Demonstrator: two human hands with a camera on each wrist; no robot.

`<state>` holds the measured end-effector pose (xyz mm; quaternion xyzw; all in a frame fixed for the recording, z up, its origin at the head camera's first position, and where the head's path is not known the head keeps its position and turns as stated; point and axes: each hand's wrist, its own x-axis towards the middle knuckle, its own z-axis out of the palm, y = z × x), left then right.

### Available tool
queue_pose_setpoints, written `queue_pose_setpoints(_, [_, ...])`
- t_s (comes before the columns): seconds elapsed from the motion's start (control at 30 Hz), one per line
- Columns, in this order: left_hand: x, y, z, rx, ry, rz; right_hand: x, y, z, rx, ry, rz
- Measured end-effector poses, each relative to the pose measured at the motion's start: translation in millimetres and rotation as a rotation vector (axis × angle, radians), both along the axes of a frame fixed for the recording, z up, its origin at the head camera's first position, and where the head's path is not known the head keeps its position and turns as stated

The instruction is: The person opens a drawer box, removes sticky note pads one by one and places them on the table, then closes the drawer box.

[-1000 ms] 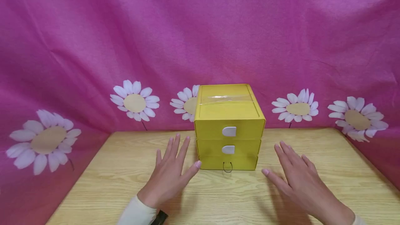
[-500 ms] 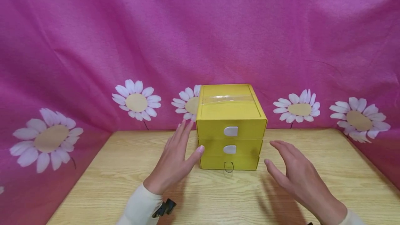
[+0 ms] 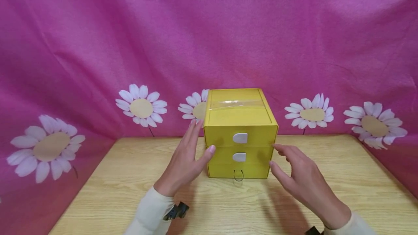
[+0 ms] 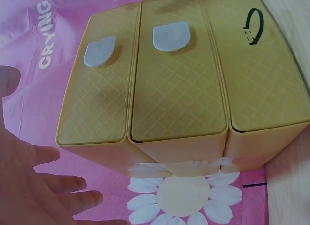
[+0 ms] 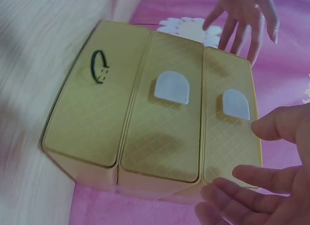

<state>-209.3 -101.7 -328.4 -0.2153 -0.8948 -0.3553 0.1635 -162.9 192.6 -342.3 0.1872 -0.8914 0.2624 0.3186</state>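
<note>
A yellow three-drawer box [image 3: 241, 117] stands upright on the table, its drawers closed. The upper two fronts carry white tabs [image 3: 240, 138]; a thin black loop [image 3: 238, 180] marks the bottom one. My left hand [image 3: 177, 166] is beside the box's left side, fingers extended, thumb held apart. In the left wrist view, a gap shows between the left hand [image 4: 29, 186] and the box. Opposite it, my right hand [image 3: 305, 178] has its fingertips close to the right edge; whether they touch, I cannot tell. Neither hand holds anything.
Clear tape [image 3: 233, 103] runs across the box's top and down its sides. The wooden table [image 3: 228, 206] ends at a pink cloth [image 3: 241, 35] with white daisies, hanging behind and at both sides. Dark straps [image 3: 176, 211] are at the wrists.
Both hands have come closer to the box. The left moved forward and slightly right along its side; the right moved left toward the right edge. The box stays in place.
</note>
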Motion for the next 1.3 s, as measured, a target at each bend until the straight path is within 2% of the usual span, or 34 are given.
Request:
queue_pose_setpoints(0.17, [-7.2, 4.8, 2.9, 0.056, -0.018, -0.012, -6.6, -5.5, 4.1, -0.058, -0.043, 0.037])
queue_pose_setpoints(0.6, [-19.4, 10.5, 1.0, 0.135, -0.025, -0.038, -16.5, -22.2, 10.7, -0.156, -0.099, 0.139])
queue_pose_setpoints(1.0, [-31.9, 17.1, -1.0, 0.22, -0.007, -0.068, -28.4, -29.6, 13.0, -0.203, -0.174, 0.194])
queue_pose_setpoints(1.3, [-42.4, 16.8, -4.4, 0.364, -0.034, -0.188, -32.5, -37.2, 16.3, -0.227, -0.194, 0.223])
